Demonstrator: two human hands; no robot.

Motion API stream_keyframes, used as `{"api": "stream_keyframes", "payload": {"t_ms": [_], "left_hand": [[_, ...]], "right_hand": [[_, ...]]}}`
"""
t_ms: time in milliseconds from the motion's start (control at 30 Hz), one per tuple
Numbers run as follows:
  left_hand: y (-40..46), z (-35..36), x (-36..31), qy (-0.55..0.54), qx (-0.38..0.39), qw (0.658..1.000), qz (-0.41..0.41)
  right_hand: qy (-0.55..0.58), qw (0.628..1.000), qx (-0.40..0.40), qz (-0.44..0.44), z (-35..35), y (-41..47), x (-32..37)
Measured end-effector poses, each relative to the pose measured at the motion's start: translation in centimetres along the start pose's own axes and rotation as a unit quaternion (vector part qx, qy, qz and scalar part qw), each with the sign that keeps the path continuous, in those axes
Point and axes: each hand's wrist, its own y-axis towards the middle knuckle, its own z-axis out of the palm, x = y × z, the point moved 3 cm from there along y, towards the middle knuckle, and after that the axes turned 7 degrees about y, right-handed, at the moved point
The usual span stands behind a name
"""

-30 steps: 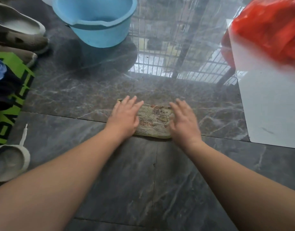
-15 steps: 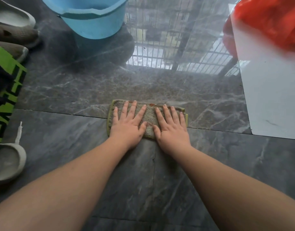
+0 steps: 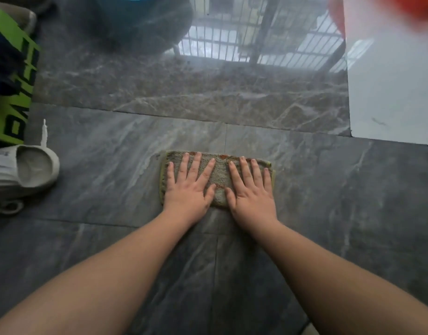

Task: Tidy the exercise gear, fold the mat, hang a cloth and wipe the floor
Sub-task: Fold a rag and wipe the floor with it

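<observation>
Cloth (image 3: 219, 176): greyish, green-edged, lying flat on the dark marble floor (image 3: 329, 201). Our left hand (image 3: 188, 187) and right hand (image 3: 250, 192) press it side by side, fingers straight and spread. Left of it we list a pale slipper (image 3: 26, 169).

At the left edge of the frame, a green mat (image 3: 13, 97) carries large black block lettering, cut off and turned sideways; no whole word can be read. Nothing else shows legible text.
</observation>
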Motion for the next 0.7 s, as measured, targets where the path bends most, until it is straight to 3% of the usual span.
{"api": "stream_keyframes", "payload": {"t_ms": [333, 700], "left_hand": [[-10.9, 3.9, 0.7, -0.007, 0.013, 1.0, -0.008], [-18.3, 7.3, 2.6, -0.028, 0.0, 0.996, -0.09]], "right_hand": [[-0.011, 0.999, 0.043, -0.029, 4.0, -9.8, 2.7], [-0.05, 0.982, 0.083, -0.161, 5.9, -12.9, 5.6]]}}
